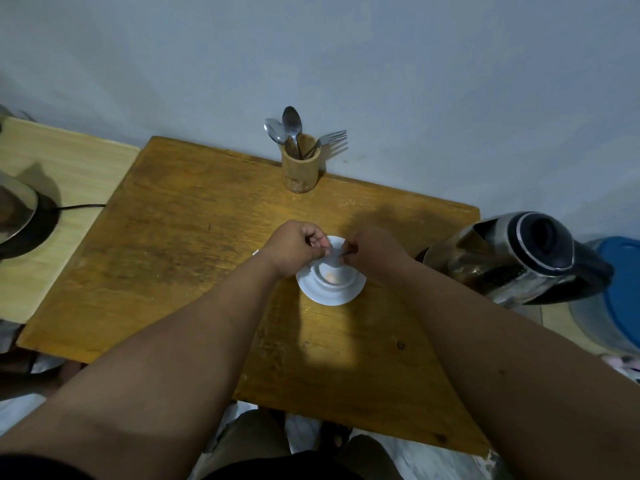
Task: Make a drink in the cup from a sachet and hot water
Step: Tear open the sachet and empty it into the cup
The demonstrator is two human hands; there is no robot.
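Pale grey-blue wall behind a worn brown wooden table (194,244). White ceramic cup (334,273) sits on a round white saucer (330,296) mid-table; small orange patch visible inside the cup bottom. Left hand (294,245) and right hand (374,252) meet directly over the cup, both curled closed, fingertips pinching a small pale sachet (334,252) between them; the sachet is blurred, can't tell if torn. Steel electric kettle with black lid (512,258) stands at the right table edge, near the saucer but apart. Bamboo utensil holder (299,168) at the far edge against the wall, holding two spoons (285,128) and a fork (330,137). Lighter wooden side table (69,168) on the left with a black kettle base (38,223) and cord. Blue-lidded container (620,292) far right
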